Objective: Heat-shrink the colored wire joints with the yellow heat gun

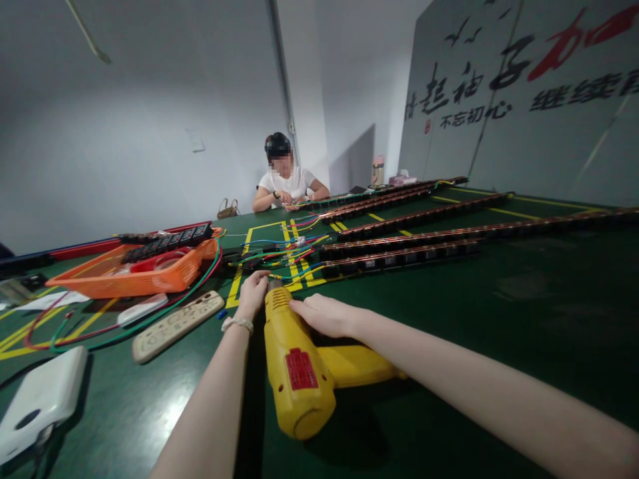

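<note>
A yellow heat gun (299, 392) with a red label lies on the green table, its nozzle pointing away from me and its handle out to the right. My right hand (327, 316) is closed against the side of the barrel near the front, the other fingers partly hidden. Just left of the nozzle, my left hand (253, 293) is closed in a pinch at the end of a thin yellow-and-blue wire (294, 276). The fingertips are small and partly hidden there. Beyond the nozzle, bundles of coloured wires (279, 253) run to long dark strips with copper-coloured lines (399, 256).
An orange basket (134, 289) holds black parts and red cable on the left. Near it lie a beige power strip (180, 326), a white device (44, 402) and loose red and green wires. Across the table sits a person in a white shirt (289, 179), hands at the strips.
</note>
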